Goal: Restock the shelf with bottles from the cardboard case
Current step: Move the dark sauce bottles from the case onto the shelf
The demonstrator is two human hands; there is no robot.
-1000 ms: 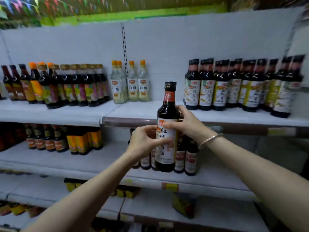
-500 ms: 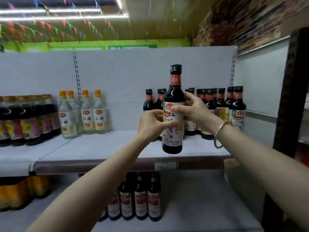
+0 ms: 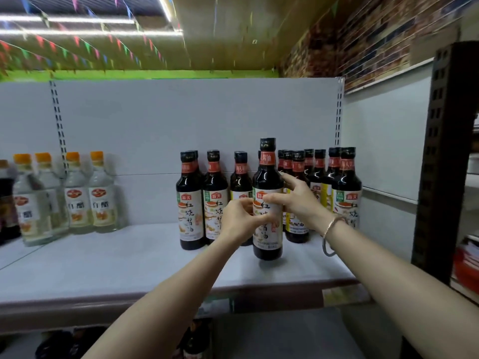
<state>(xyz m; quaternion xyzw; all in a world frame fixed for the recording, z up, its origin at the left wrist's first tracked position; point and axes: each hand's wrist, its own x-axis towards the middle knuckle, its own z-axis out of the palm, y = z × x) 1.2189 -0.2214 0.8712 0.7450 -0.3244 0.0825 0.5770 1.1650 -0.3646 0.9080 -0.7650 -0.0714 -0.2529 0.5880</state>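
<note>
Hands [image 3: 269, 211] gripping dark bottle [image 3: 267, 182], upright on shelf [image 3: 129, 263]

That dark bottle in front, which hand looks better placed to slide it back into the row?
Probably the right hand: its fingers wrap the dark bottle on the label's upper part, while the left hand only pinches its side.
</note>
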